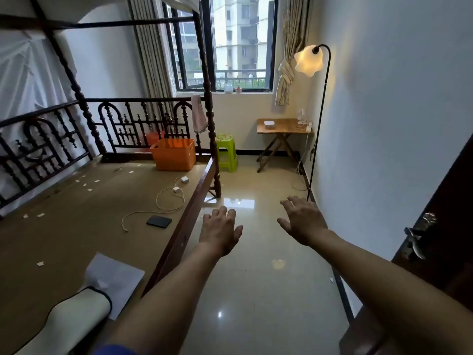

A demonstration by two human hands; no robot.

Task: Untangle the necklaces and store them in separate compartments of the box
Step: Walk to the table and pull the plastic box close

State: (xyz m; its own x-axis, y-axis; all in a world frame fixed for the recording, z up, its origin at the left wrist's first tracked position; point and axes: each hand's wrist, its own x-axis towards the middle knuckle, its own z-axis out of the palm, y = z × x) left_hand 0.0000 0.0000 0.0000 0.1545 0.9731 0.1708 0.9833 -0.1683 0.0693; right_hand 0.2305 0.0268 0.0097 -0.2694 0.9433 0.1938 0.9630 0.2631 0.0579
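Observation:
A small white box [269, 124] sits on a wooden folding table [286, 128] at the far wall under the window. No necklaces can be made out from here. My left hand [220, 230] and my right hand [302, 219] are both stretched forward over the tiled floor, palms down, fingers relaxed and spread, holding nothing. They are far from the table.
A dark wooden bed frame [202, 180] fills the left, with an orange bin [174, 154], a phone [159, 221] and white cables [169, 198] on it. A green stool [225, 152], a floor lamp [318, 124] and a dark door [435, 252] border the glossy floor [256, 278].

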